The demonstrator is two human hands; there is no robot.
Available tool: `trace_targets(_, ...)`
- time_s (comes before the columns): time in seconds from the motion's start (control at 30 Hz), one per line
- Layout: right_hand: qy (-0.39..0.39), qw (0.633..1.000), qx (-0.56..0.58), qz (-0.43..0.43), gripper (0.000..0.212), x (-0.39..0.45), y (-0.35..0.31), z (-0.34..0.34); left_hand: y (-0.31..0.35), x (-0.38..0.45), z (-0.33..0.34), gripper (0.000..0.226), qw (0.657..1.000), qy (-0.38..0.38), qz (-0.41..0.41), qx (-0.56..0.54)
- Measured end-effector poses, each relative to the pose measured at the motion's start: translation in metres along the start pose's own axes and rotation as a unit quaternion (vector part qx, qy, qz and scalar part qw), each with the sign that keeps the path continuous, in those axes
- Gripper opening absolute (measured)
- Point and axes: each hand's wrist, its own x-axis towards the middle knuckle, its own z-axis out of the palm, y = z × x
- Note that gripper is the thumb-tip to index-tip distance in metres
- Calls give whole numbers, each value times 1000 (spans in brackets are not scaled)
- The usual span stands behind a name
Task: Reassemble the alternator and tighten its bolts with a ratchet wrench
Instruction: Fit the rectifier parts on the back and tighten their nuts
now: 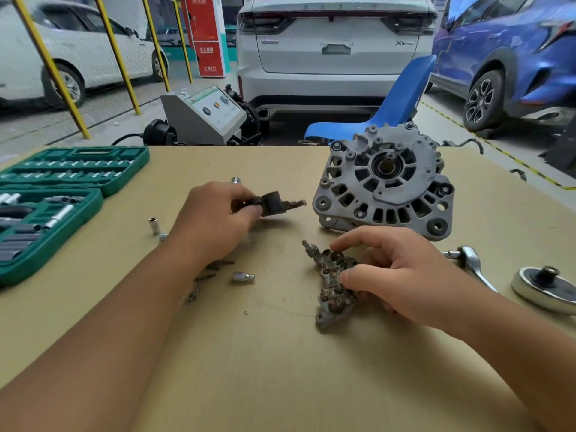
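Note:
The grey alternator body [385, 182] stands tilted on the table at centre right, its open rear face toward me. My left hand [215, 219] holds a small dark brush-holder part [274, 204] just above the table, left of the alternator. My right hand [399, 275] grips the rusty rectifier plate [332, 282], which lies on the table in front of the alternator. A chrome ratchet wrench [472, 265] lies to the right of that hand. Several dark bolts [208, 274] lie near my left forearm.
An open green socket case [56, 201] sits at the left. Loose sockets [153, 225] and an adapter [243, 277] lie on the tan tabletop [280, 369]. A round pulley [545, 286] rests at the right edge. A blue chair [392, 104] and parked cars stand beyond.

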Motion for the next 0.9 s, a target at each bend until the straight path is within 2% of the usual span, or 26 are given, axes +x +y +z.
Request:
trace_targets(0.07,8,1000,-19,-14,19,0,1,0,0,-2,-4,10,998,6,-16,-68)
trace_targets(0.23,15,998,-54,-25,14,0,6,-2,6,-3,-8,29,968,49,-100,-223)
trace_targets(0.3,12,997,-75,-25,14,0,7,-2,10,-3,-10,35,946,59,-146,-285)
trace_targets(0.4,-10,992,-126,-22,17,0,7,-7,16,-3,-13,25,897,61,-184,-397)
trace_targets(0.5,-33,982,-184,-27,23,-2,8,-13,24,-8,-12,17,856,33,-193,-479)
trace_targets(0.57,-18,979,-196,-59,22,-2,9,-12,29,-13,-10,18,832,-1,-184,-524)
trace_targets(0.63,34,987,-114,-106,21,-2,9,-11,35,-18,-7,18,819,-39,-173,-545)
trace_targets(0.7,71,989,-9,-129,29,-1,5,-10,42,-24,-3,19,812,-73,-161,-557)
trace_targets(0.73,68,987,29,-139,33,-2,3,-10,46,-28,-1,20,811,-84,-155,-557)
trace_targets(0.8,48,983,77,-159,25,-3,0,-7,54,-32,2,23,811,-98,-139,-560)
trace_targets(0.9,48,978,152,-138,21,-2,0,-4,62,-37,3,32,807,-117,-111,-568)
